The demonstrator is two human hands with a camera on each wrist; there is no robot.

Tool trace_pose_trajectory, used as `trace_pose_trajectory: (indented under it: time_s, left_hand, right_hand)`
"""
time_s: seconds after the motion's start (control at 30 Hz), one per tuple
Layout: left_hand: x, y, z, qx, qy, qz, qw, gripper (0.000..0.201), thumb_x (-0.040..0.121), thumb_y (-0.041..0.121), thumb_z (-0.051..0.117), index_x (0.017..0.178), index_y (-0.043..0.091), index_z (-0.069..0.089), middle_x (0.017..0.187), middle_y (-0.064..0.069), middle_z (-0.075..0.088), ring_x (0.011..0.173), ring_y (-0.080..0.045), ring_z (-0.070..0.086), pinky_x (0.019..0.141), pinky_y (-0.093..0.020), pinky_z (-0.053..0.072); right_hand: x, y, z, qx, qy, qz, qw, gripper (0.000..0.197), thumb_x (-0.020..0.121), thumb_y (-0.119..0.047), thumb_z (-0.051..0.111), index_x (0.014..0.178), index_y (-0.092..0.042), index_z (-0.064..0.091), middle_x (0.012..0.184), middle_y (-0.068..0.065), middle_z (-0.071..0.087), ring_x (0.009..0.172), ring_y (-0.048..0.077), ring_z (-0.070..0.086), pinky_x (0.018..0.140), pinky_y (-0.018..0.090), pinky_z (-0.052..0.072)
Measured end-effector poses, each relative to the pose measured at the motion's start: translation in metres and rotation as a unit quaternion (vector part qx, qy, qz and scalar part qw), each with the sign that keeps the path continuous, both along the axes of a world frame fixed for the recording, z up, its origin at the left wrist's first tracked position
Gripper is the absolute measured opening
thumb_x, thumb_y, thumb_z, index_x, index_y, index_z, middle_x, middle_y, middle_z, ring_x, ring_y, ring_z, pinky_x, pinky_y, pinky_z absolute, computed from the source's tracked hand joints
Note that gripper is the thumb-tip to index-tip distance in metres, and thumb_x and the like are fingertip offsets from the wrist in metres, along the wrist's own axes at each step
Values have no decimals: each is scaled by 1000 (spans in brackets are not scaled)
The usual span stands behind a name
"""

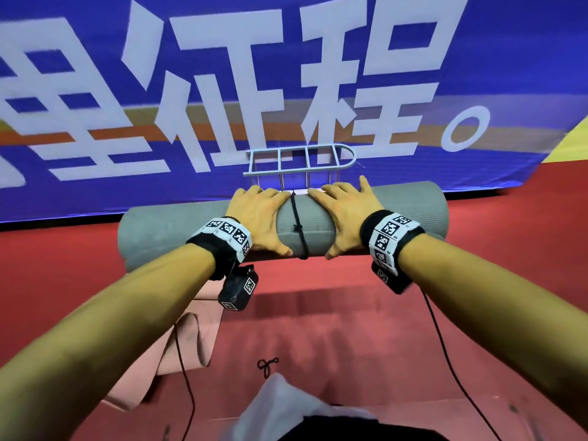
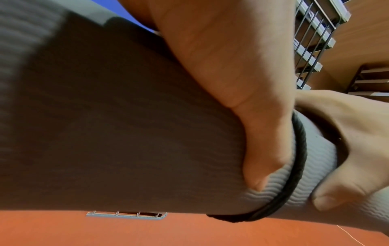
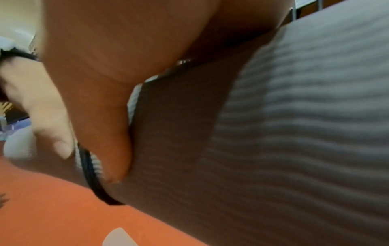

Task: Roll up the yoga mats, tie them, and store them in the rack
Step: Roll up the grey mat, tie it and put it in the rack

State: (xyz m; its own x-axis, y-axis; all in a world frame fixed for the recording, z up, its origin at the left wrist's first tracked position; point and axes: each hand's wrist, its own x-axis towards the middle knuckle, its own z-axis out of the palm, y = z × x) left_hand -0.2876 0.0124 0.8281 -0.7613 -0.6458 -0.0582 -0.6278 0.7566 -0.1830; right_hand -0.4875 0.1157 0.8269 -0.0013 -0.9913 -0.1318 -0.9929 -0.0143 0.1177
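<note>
A rolled grey yoga mat (image 1: 178,224) lies crosswise in front of me, held up off the red floor. A black cord (image 1: 297,218) is tied round its middle. My left hand (image 1: 257,218) grips the roll just left of the cord, and my right hand (image 1: 346,214) grips it just right of the cord. In the left wrist view the left thumb (image 2: 252,133) curls under the mat (image 2: 126,133) beside the cord (image 2: 299,158). The right wrist view shows the right thumb (image 3: 109,133) pressed into the mat (image 3: 294,133). A pale metal rack (image 1: 299,163) stands just behind the roll.
An unrolled pink mat (image 1: 178,345) lies on the red floor (image 1: 350,313) at the lower left. A loose black cord (image 1: 267,366) rests near my body. A blue banner (image 1: 286,74) with white characters covers the wall behind the rack.
</note>
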Motion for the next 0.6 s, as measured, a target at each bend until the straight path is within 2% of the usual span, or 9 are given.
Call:
trace_pose_trajectory:
  time_s: [0.07, 0.1, 0.2, 0.33, 0.4, 0.5, 0.53, 0.6]
  left_hand:
    - [-5, 2, -4, 1, -1, -6, 1000, 127, 36, 95, 59, 145, 32, 41, 130, 11, 60, 110, -23, 55, 88, -42, 45]
    - [-8, 3, -6, 3, -1, -10, 1000, 126, 36, 95, 59, 144, 32, 42, 130, 11, 61, 109, -23, 55, 88, -42, 46]
    - [-23, 8, -13, 16, 1, -13, 1000, 125, 38, 95, 61, 144, 32, 41, 132, 10, 60, 111, -24, 55, 91, -44, 44]
    - [-41, 12, -27, 25, 29, -8, 999, 128, 46, 95, 62, 153, 31, 31, 144, 9, 52, 124, -24, 50, 102, -46, 41]
    - [-47, 13, -37, 20, 43, -9, 999, 133, 47, 97, 60, 157, 31, 22, 152, 5, 43, 133, -25, 45, 107, -47, 37]
    - [-59, 12, -53, 13, 23, -13, 1000, 145, 39, 97, 61, 157, 36, 4, 160, -5, 31, 145, -31, 34, 115, -55, 31]
    - [-65, 11, -56, 14, 13, -8, 1000, 146, 39, 94, 66, 156, 37, -1, 159, -6, 31, 145, -31, 33, 116, -55, 30]
    - [-80, 10, -61, 26, 4, 4, 1000, 146, 41, 86, 74, 156, 34, 2, 155, -3, 37, 141, -28, 39, 115, -52, 32]
  right_hand:
    - [-1, 4, -7, 17, 15, -16, 1000, 156, 40, -81, 82, 158, -34, -8, 163, 5, 22, 151, 29, 20, 114, 71, 10]
    - [-3, 6, -10, 19, 13, -24, 999, 156, 40, -80, 83, 157, -33, -9, 160, 5, 27, 149, 30, 25, 114, 70, 13]
    - [-16, 10, -17, 6, -7, -36, 999, 139, 42, -74, 83, 154, -31, 13, 143, -2, 46, 132, 27, 45, 111, 60, 30]
    - [-42, 14, -19, -41, 21, -8, 999, 120, 42, -74, 75, 146, -31, 33, 130, -6, 54, 118, 25, 51, 100, 51, 38]
    - [-58, 18, -21, -63, 33, 4, 997, 115, 45, -74, 73, 145, -30, 37, 128, -6, 55, 115, 26, 53, 99, 51, 36]
    - [-84, 25, -28, -74, 29, -2, 997, 113, 46, -72, 73, 145, -29, 39, 128, -6, 55, 116, 26, 53, 100, 51, 35]
    - [-93, 26, -31, -68, 26, -7, 997, 114, 46, -72, 73, 146, -29, 38, 130, -6, 55, 116, 25, 52, 100, 51, 35]
    - [-110, 28, -41, -49, 19, -20, 998, 117, 45, -73, 74, 147, -29, 36, 133, -5, 54, 119, 26, 52, 101, 50, 35]
